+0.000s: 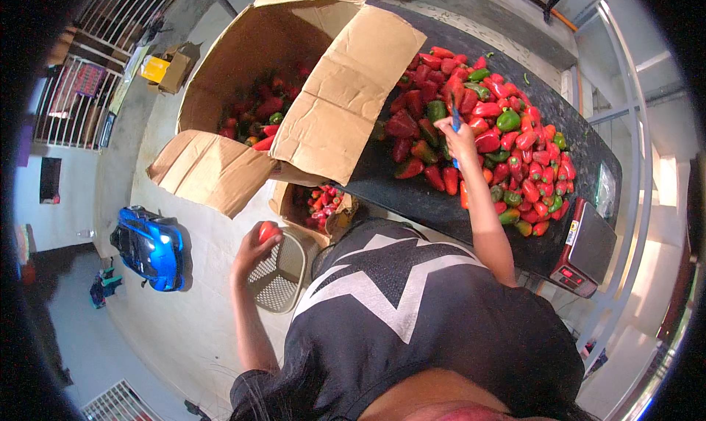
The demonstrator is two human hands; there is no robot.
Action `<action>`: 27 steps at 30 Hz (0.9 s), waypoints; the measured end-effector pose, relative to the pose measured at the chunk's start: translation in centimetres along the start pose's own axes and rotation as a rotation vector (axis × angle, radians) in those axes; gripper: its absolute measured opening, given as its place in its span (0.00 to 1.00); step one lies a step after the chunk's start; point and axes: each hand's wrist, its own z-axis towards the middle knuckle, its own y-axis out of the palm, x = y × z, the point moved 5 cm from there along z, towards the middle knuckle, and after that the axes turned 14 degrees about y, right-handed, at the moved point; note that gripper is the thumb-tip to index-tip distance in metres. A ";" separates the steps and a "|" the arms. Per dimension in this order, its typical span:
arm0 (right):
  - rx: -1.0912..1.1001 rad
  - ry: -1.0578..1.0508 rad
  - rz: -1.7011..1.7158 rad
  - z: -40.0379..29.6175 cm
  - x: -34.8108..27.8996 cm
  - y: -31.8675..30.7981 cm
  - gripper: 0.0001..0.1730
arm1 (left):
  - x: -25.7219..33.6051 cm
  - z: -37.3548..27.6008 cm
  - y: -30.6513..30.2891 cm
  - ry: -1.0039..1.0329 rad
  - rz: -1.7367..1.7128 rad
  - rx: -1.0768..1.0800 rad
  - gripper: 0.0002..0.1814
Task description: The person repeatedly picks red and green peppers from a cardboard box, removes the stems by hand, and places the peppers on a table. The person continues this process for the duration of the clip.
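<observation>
My left hand point(255, 250) holds a red pepper point(269, 232) over a grey-green perforated plastic basket point(280, 272). Over the dark table, my right hand point(460, 141) grips a slim tool with a blue handle point(455, 124), whose tip touches the pile among the peppers; its exact kind cannot be told. Red peppers with some green ones point(508, 120) lie heaped on the black tabletop point(380, 167). To the left of the heap stands a large open cardboard box point(350, 84) with more peppers point(269, 108) inside.
A smaller cardboard box point(281, 200) with small red peppers stands below the large one. A digital scale point(587, 244) sits at the table's right end. A blue toy car point(150, 248) and a small carton with something yellow point(175, 71) are on the floor at left.
</observation>
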 end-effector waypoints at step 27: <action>0.858 -0.015 -0.143 -23.4 6.5 -18.5 0.09 | 13.9 31.5 18.0 0.851 0.727 0.488 0.15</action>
